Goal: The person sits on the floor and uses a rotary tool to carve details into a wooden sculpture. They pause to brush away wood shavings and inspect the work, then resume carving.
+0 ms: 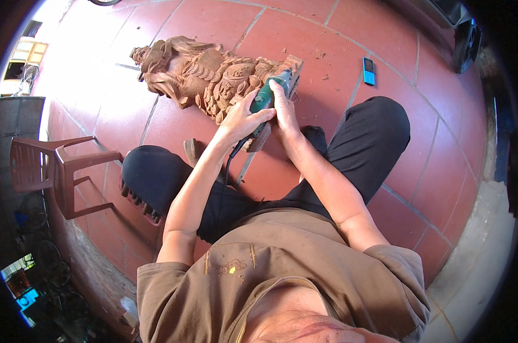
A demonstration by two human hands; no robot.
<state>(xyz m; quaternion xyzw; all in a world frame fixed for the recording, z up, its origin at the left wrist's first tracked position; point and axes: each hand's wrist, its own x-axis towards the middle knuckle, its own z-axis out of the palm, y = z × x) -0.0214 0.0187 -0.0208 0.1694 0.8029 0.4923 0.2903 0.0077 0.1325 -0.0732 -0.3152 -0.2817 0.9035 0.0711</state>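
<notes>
A carved brown wooden statue [199,74] lies on its side across the floor, its flat base [296,64] toward the right. Over the base end is a green-bodied die grinder [263,100], its grey nose pointing away from me at the carving. My left hand [243,119] is closed around the left side of the grinder's body. From the other side my right hand [285,110] grips it, thumb laid along the top near the nose. The bit is hidden, so contact with the wood cannot be made out. A black cord [229,163] runs from the grinder's rear toward my lap.
Red tiles [379,28] hold scattered wood chips and a blue mobile phone [368,71] at the right. A brown plastic chair [67,166] stands at the left. By my left knee are a wood block [192,150] and a row of dark-handled pieces [140,203].
</notes>
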